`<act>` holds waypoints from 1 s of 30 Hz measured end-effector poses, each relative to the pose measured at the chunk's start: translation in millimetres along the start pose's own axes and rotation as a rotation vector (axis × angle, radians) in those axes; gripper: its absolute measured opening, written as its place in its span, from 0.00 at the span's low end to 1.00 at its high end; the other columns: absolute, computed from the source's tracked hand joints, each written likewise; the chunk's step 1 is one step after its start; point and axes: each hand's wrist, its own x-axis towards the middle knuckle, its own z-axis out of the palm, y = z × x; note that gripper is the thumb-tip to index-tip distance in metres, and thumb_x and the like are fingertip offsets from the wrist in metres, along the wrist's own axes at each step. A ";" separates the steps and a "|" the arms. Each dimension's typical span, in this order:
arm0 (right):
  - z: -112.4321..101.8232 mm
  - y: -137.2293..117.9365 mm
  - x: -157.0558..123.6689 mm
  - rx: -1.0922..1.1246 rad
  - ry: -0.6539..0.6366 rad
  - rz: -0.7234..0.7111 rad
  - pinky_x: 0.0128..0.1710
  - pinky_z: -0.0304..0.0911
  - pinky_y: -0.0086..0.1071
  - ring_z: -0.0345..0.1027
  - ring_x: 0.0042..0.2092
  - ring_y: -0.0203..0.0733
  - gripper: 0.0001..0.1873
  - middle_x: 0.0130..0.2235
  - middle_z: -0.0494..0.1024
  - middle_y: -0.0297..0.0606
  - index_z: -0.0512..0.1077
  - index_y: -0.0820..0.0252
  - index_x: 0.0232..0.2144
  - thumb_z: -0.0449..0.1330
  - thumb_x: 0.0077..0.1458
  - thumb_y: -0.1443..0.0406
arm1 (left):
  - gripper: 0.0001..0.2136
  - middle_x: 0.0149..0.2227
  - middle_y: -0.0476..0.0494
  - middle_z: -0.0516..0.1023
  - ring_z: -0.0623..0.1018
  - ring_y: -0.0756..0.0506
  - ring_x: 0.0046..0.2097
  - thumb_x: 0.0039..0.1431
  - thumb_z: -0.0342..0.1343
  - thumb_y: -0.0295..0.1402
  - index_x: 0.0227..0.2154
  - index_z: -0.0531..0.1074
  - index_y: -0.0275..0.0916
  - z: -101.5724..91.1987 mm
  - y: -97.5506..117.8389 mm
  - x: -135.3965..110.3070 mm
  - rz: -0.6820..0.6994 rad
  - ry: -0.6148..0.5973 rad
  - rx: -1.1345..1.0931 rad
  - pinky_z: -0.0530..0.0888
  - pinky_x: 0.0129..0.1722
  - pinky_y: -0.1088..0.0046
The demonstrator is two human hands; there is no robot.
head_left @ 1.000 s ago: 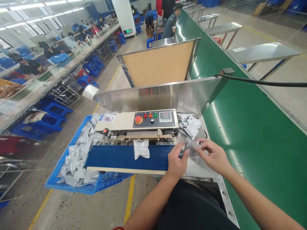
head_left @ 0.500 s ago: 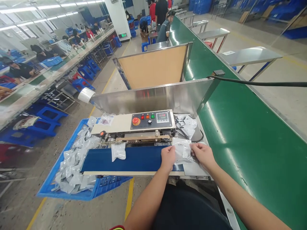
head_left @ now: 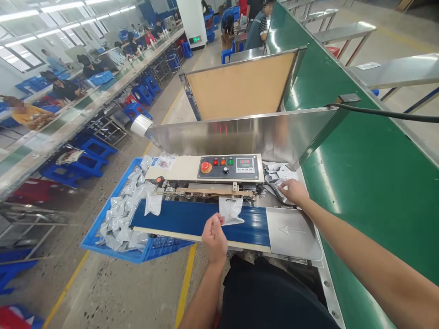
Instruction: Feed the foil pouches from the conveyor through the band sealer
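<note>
A small white plastic pouch (head_left: 232, 210) hangs from the sealing slot of a band sealer (head_left: 178, 170), over its blue conveyor belt (head_left: 192, 221). My left hand (head_left: 215, 236) is closed at the pouch's lower left corner, thumb and fingertips pinched on its edge. On the right, my right hand (head_left: 295, 193) reaches to a pile of white pouches (head_left: 274, 170) behind the metal plate, its fingers closed on one of them. Another pouch (head_left: 153, 203) hangs at the left end of the belt.
A blue crate (head_left: 103, 257) full of pouches stands below the sealer's left end. Behind the sealer rises a metal panel (head_left: 219, 135). The green conveyor (head_left: 370, 196) runs along the right, with a black cable (head_left: 384, 113) across it. People sit at a long bench further left.
The pouch both hands held has moved left into the sealing slot. My left hand has followed it; my right hand has left it for the pile. The other pouch has travelled left.
</note>
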 end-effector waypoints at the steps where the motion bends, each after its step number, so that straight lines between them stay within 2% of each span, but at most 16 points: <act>1: -1.7 1.3 -4.6 0.021 0.033 -0.020 0.46 0.69 0.41 0.79 0.45 0.53 0.10 0.51 0.84 0.53 0.79 0.58 0.31 0.65 0.59 0.57 | 0.20 0.45 0.35 0.87 0.87 0.38 0.46 0.75 0.56 0.49 0.46 0.85 0.37 2.2 2.7 -6.3 0.052 -0.068 0.018 0.85 0.48 0.60; 4: -15.9 -3.4 -39.3 0.212 0.195 -0.080 0.46 0.70 0.40 0.79 0.44 0.49 0.14 0.59 0.81 0.53 0.73 0.55 0.32 0.62 0.63 0.53 | 0.15 0.44 0.37 0.88 0.87 0.39 0.46 0.77 0.56 0.43 0.44 0.86 0.40 28.7 9.9 -21.4 0.249 -0.270 0.077 0.85 0.51 0.59; 6: -29.3 -13.8 -74.3 0.417 0.245 -0.149 0.45 0.70 0.39 0.80 0.47 0.51 0.18 0.58 0.82 0.52 0.69 0.53 0.31 0.63 0.63 0.48 | 0.14 0.51 0.35 0.88 0.86 0.37 0.54 0.76 0.56 0.40 0.50 0.85 0.41 57.0 14.2 -27.3 0.374 -0.379 0.107 0.83 0.58 0.56; 8: -41.1 -28.3 -112.3 0.584 0.196 -0.214 0.44 0.71 0.38 0.79 0.51 0.53 0.22 0.53 0.83 0.50 0.68 0.52 0.30 0.64 0.63 0.44 | 0.17 0.59 0.33 0.84 0.83 0.35 0.62 0.75 0.58 0.41 0.59 0.81 0.40 85.3 18.3 -30.8 0.462 -0.470 0.110 0.80 0.64 0.53; 10: -48.5 -43.1 -146.7 0.698 0.108 -0.219 0.42 0.72 0.38 0.79 0.44 0.50 0.23 0.43 0.84 0.46 0.70 0.53 0.32 0.65 0.64 0.42 | 0.20 0.61 0.32 0.83 0.82 0.35 0.63 0.74 0.58 0.42 0.61 0.80 0.39 106.8 22.1 -33.2 0.500 -0.558 0.088 0.79 0.64 0.54; 12: -51.6 -53.8 -172.3 0.815 0.020 -0.169 0.41 0.73 0.38 0.75 0.35 0.45 0.23 0.33 0.80 0.39 0.73 0.54 0.36 0.66 0.64 0.42 | 0.18 0.57 0.34 0.85 0.84 0.36 0.59 0.76 0.55 0.42 0.58 0.81 0.40 118.1 25.3 -35.7 0.488 -0.636 0.060 0.80 0.61 0.57; 13: -51.9 -56.7 -181.0 0.893 -0.016 -0.139 0.41 0.74 0.39 0.75 0.34 0.44 0.24 0.31 0.79 0.36 0.75 0.54 0.39 0.67 0.63 0.41 | 0.16 0.53 0.35 0.87 0.85 0.37 0.55 0.77 0.54 0.41 0.55 0.83 0.41 120.0 26.5 -37.2 0.465 -0.677 0.048 0.81 0.58 0.59; 15: -50.8 -57.3 -190.9 1.065 -0.047 -0.064 0.39 0.76 0.40 0.75 0.33 0.44 0.28 0.33 0.80 0.36 0.76 0.54 0.47 0.68 0.61 0.39 | 0.17 0.42 0.39 0.87 0.85 0.40 0.44 0.79 0.51 0.41 0.45 0.85 0.41 118.4 27.4 -40.6 0.393 -0.736 0.032 0.80 0.48 0.65; 17: -48.2 -52.2 -193.0 1.153 -0.040 0.048 0.32 0.74 0.38 0.74 0.30 0.43 0.35 0.34 0.82 0.37 0.76 0.55 0.53 0.70 0.57 0.37 | 0.21 0.30 0.44 0.81 0.77 0.45 0.33 0.79 0.50 0.42 0.32 0.82 0.40 113.3 26.0 -43.8 0.304 -0.754 0.021 0.74 0.38 0.70; 18: -46.6 -48.4 -192.0 1.140 -0.040 0.104 0.28 0.71 0.36 0.72 0.27 0.42 0.36 0.32 0.81 0.37 0.77 0.56 0.52 0.71 0.54 0.37 | 0.23 0.26 0.47 0.76 0.73 0.46 0.30 0.78 0.50 0.43 0.27 0.78 0.40 111.0 24.5 -44.8 0.263 -0.755 0.017 0.69 0.34 0.71; 20: -42.9 -39.7 -186.9 1.051 -0.045 0.174 0.25 0.65 0.32 0.68 0.25 0.39 0.33 0.26 0.78 0.36 0.81 0.59 0.41 0.73 0.51 0.37 | 0.25 0.22 0.50 0.67 0.66 0.48 0.28 0.76 0.52 0.45 0.21 0.71 0.39 108.8 20.3 -44.7 0.168 -0.746 0.004 0.63 0.31 0.71; 22: -38.4 -32.6 -178.3 1.003 -0.026 0.222 0.24 0.61 0.31 0.64 0.24 0.37 0.32 0.21 0.74 0.35 0.80 0.60 0.29 0.75 0.48 0.37 | 0.26 0.21 0.51 0.63 0.62 0.49 0.27 0.72 0.56 0.48 0.18 0.67 0.39 111.5 15.2 -40.3 0.017 -0.714 -0.009 0.59 0.29 0.72; 23: -35.8 -30.8 -172.9 1.014 -0.004 0.253 0.23 0.60 0.31 0.63 0.23 0.36 0.32 0.20 0.73 0.35 0.79 0.60 0.26 0.76 0.46 0.37 | 0.27 0.21 0.52 0.62 0.61 0.50 0.27 0.69 0.59 0.50 0.18 0.66 0.40 114.5 12.6 -36.5 -0.083 -0.681 -0.019 0.57 0.29 0.72; 25: -29.2 -33.1 -160.6 1.073 0.020 0.333 0.21 0.57 0.30 0.60 0.21 0.35 0.32 0.19 0.72 0.34 0.79 0.60 0.25 0.77 0.42 0.38 | 0.27 0.20 0.53 0.62 0.60 0.50 0.26 0.63 0.63 0.53 0.17 0.67 0.40 122.1 7.1 -26.0 -0.290 -0.600 -0.055 0.57 0.28 0.72; 27: -21.6 -44.6 -148.0 1.116 -0.007 0.398 0.19 0.54 0.29 0.59 0.20 0.34 0.31 0.18 0.71 0.33 0.77 0.60 0.24 0.79 0.40 0.40 | 0.25 0.20 0.52 0.64 0.62 0.50 0.26 0.57 0.67 0.54 0.18 0.71 0.39 127.9 1.4 -12.8 -0.444 -0.526 -0.100 0.59 0.28 0.73; 30: -12.7 -70.1 -131.6 1.121 -0.122 0.420 0.18 0.53 0.28 0.59 0.18 0.32 0.29 0.19 0.72 0.32 0.75 0.59 0.24 0.79 0.41 0.43 | 0.25 0.20 0.51 0.68 0.66 0.49 0.26 0.50 0.71 0.55 0.20 0.75 0.37 124.9 -6.6 8.5 -0.528 -0.441 -0.129 0.64 0.29 0.72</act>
